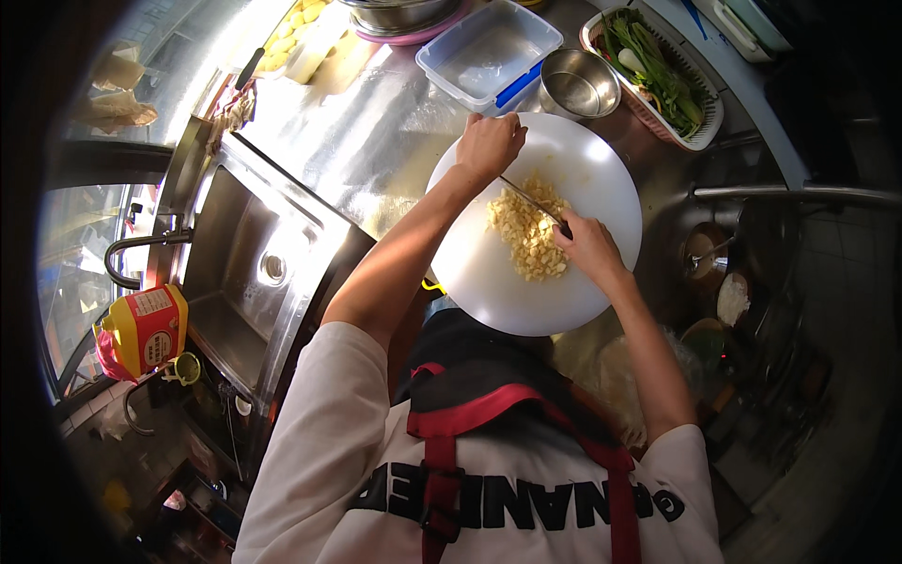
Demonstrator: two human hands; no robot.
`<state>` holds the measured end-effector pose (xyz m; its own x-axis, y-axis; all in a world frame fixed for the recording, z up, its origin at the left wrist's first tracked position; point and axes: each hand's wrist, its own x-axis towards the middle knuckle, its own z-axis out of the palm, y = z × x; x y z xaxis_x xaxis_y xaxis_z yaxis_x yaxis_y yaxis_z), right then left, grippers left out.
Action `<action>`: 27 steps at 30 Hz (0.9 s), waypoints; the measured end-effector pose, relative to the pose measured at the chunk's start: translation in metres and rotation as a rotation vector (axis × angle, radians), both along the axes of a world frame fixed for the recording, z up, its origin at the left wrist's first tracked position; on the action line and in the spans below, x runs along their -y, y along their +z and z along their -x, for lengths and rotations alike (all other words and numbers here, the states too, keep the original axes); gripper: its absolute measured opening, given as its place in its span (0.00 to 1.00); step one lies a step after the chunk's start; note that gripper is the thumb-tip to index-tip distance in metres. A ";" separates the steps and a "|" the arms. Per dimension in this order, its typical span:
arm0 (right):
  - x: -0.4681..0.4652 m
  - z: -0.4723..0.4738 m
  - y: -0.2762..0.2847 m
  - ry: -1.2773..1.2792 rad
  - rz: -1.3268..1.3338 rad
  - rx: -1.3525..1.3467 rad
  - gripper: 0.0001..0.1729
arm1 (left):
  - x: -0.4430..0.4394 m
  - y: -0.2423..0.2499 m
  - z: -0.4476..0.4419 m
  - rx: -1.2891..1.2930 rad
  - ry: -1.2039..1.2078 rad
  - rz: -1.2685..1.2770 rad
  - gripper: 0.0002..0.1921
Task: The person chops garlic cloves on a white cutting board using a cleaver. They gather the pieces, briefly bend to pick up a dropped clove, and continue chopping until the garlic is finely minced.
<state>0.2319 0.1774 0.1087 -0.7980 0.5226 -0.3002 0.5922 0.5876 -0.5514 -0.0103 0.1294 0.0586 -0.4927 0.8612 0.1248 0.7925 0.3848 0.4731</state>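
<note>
My right hand [590,245] is closed around the dark handle of a kitchen knife [530,197]. The thin blade, seen nearly edge-on, slants up and left over a pile of chopped pale yellow pieces [530,243], perhaps garlic or ginger. Under the pile lies a round white cutting board [486,296]. My left hand [491,144] is above the board's upper left part, fingers curled, close to the far end of the blade. The left wrist hides that end; whether the fingers touch or grip the blade cannot be seen.
Beyond the board stand a clear plastic container [486,53] with a blue clip, a steel bowl [579,83] and a basket [712,123] of green vegetables. A steel sink [236,282] with a faucet [141,243] is at left, beside a yellow-and-red jug [151,331]. A metal rail [796,192] runs at right.
</note>
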 end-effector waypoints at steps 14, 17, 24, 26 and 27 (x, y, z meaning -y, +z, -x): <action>0.006 0.005 0.019 0.075 -0.033 0.094 0.16 | 0.026 0.015 0.007 0.072 0.055 -0.064 0.14; 0.007 0.004 0.033 0.167 0.073 0.039 0.15 | 0.047 0.017 0.015 0.221 0.060 -0.121 0.14; 0.009 0.004 0.011 0.200 0.069 0.127 0.16 | 0.063 0.007 -0.023 0.037 0.136 0.095 0.15; 0.007 0.002 0.009 0.149 0.122 0.224 0.16 | 0.062 0.007 -0.024 -0.038 0.098 0.055 0.14; 0.007 -0.001 0.009 0.188 0.112 0.131 0.16 | 0.061 0.007 -0.024 -0.015 0.140 0.042 0.14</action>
